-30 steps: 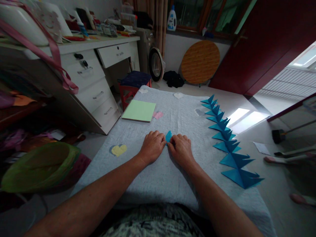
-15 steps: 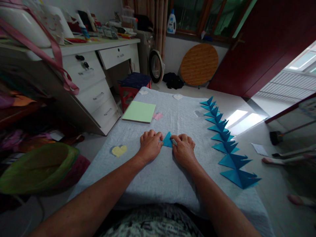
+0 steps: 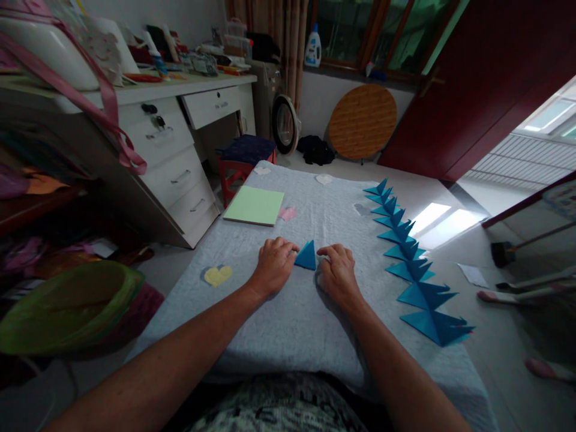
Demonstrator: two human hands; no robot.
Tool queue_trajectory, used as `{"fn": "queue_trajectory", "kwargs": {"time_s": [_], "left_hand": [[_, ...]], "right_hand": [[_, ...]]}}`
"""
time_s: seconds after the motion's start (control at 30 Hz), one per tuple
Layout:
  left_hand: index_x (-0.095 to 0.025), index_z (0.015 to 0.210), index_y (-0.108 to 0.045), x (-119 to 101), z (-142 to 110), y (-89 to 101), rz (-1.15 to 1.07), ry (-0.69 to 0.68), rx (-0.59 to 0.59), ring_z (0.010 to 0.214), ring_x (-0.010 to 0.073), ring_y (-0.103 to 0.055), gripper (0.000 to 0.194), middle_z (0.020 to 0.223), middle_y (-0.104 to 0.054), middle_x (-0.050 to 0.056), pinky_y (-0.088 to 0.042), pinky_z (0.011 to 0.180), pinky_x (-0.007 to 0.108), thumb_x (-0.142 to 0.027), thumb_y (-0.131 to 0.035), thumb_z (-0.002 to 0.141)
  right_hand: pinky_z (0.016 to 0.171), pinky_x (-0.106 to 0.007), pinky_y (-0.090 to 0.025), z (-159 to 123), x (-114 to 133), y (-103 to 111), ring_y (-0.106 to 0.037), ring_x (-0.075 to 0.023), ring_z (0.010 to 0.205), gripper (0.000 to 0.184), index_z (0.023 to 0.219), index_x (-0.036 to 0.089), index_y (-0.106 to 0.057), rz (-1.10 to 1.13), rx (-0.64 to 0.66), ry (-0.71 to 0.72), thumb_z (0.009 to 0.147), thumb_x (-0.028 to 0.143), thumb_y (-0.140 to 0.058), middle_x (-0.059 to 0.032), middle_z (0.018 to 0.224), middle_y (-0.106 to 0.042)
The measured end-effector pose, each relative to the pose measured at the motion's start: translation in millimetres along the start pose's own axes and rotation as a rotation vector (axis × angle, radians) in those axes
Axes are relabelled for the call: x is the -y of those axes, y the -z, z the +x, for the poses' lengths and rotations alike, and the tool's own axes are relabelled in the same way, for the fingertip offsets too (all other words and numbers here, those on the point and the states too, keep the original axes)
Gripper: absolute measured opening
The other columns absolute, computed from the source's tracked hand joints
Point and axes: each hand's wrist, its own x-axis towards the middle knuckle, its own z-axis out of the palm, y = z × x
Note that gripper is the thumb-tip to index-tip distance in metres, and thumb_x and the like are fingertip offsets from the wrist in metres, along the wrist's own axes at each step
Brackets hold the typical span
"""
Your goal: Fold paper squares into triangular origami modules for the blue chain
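A small piece of folded blue paper [image 3: 306, 256], roughly triangular with layers showing at its upper left, lies on the cloth-covered table between my hands. My left hand [image 3: 274, 267] grips its left edge between thumb and fingers; the fingertips partly hide that edge. My right hand [image 3: 338, 270] rests just right of the paper with its fingers bent and apart, holding nothing. A narrow gap separates it from the paper. Along the table's right side runs a row of folded blue paper pieces [image 3: 411, 270], set one behind another.
A stack of light green paper squares [image 3: 254, 206] lies at the back left of the table. The pale cloth [image 3: 288, 336] carries heart patches, one yellow [image 3: 218, 276]. A green-lined bin [image 3: 72, 300] stands left, below a white desk [image 3: 180, 174]. A stool [image 3: 246, 150] stands behind.
The folded paper has been turned, so its darker face and layered edge now show. My right fingers have come off it and moved slightly right. My left hand stays at its left edge.
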Motion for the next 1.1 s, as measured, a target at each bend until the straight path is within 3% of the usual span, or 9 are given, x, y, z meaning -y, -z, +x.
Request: {"fn": "queue_trajectory", "kwargs": {"time_s": [0.17,0.3,0.4,0.57,0.8,0.93,1.03,1.1], "left_hand": [[-0.022,0.106,-0.070,-5.1,-1.7,3.9,-0.047,-0.036,0.027,0.110,0.0262,-0.052,0.022,0.111,-0.064,0.007,-0.040,0.101,0.042,-0.033,-0.056,0.092],[-0.022,0.103,-0.070,-5.3,-4.3,9.9,-0.209,-0.134,0.031,0.112,0.0232,-0.054,0.024,0.110,-0.065,0.005,-0.041,0.104,0.039,-0.019,-0.052,0.087],[-0.020,0.089,-0.069,-3.0,-5.0,12.7,-0.344,-0.169,0.045,0.103,0.0200,-0.059,0.028,0.099,-0.065,0.004,-0.046,0.098,0.035,-0.011,-0.044,0.080],[-0.019,0.065,-0.061,-1.2,-5.6,15.8,-0.458,-0.198,0.155,0.084,0.0182,-0.062,0.025,0.083,-0.066,0.004,-0.050,0.087,0.032,-0.017,-0.041,0.080],[-0.018,0.062,-0.059,-5.2,-6.5,16.9,-0.328,-0.257,0.164,0.072,0.0162,-0.057,0.034,0.073,-0.060,0.002,-0.046,0.072,0.030,-0.034,-0.045,0.089],[-0.018,0.063,-0.058,-6.2,-7.6,13.9,-0.296,-0.245,0.107,0.071,0.0153,-0.056,0.021,0.069,-0.059,0.001,-0.043,0.070,0.029,-0.026,-0.055,0.082],[-0.018,0.079,-0.064,-5.3,-8.2,12.0,-0.328,-0.187,0.096,0.069,0.0143,-0.057,0.007,0.072,-0.062,-0.001,-0.043,0.067,0.027,-0.023,-0.059,0.079],[-0.019,0.093,-0.065,-4.1,-8.3,10.8,-0.347,-0.151,0.105,0.065,0.0135,-0.056,0.015,0.072,-0.062,-0.002,-0.043,0.065,0.027,-0.022,-0.060,0.079]], "right_hand": [[0.094,-0.039,-0.039,-0.4,3.6,5.0,-0.052,-0.0248,0.101,0.021,0.098,0.018,-0.070,0.109,0.061,0.138,0.089,0.022,-0.052,-0.0093,0.101,-0.062],[0.094,-0.038,-0.038,-2.4,8.3,9.1,-0.052,-0.0227,0.098,0.022,0.085,0.020,-0.073,0.135,0.104,0.252,0.080,0.012,-0.053,-0.0070,0.098,-0.061],[0.094,-0.039,-0.038,-3.4,9.3,9.9,-0.052,-0.0221,0.097,0.026,0.081,0.021,-0.074,0.103,0.133,0.280,0.077,0.008,-0.052,-0.0059,0.096,-0.062],[0.090,-0.038,-0.039,-4.3,8.0,7.8,-0.053,-0.0214,0.092,0.026,0.082,0.021,-0.075,0.101,0.199,0.342,0.078,0.010,-0.052,-0.0052,0.092,-0.063],[0.088,-0.037,-0.045,-0.6,5.3,4.3,-0.056,-0.0232,0.094,0.030,0.104,0.015,-0.066,0.210,-0.053,0.175,0.081,0.013,-0.047,-0.0096,0.095,-0.062],[0.085,-0.035,-0.048,1.3,3.5,2.1,-0.059,-0.0217,0.091,0.032,0.110,0.016,-0.061,0.270,-0.050,0.094,0.083,0.013,-0.043,-0.0088,0.094,-0.063],[0.086,-0.036,-0.048,1.5,3.6,1.4,-0.059,-0.0222,0.094,0.032,0.111,0.017,-0.061,0.259,-0.040,0.095,0.085,0.014,-0.042,-0.0094,0.097,-0.063],[0.088,-0.037,-0.048,1.2,3.7,1.1,-0.058,-0.0232,0.099,0.033,0.113,0.016,-0.061,0.241,-0.042,0.097,0.085,0.014,-0.044,-0.0107,0.101,-0.063]]}}
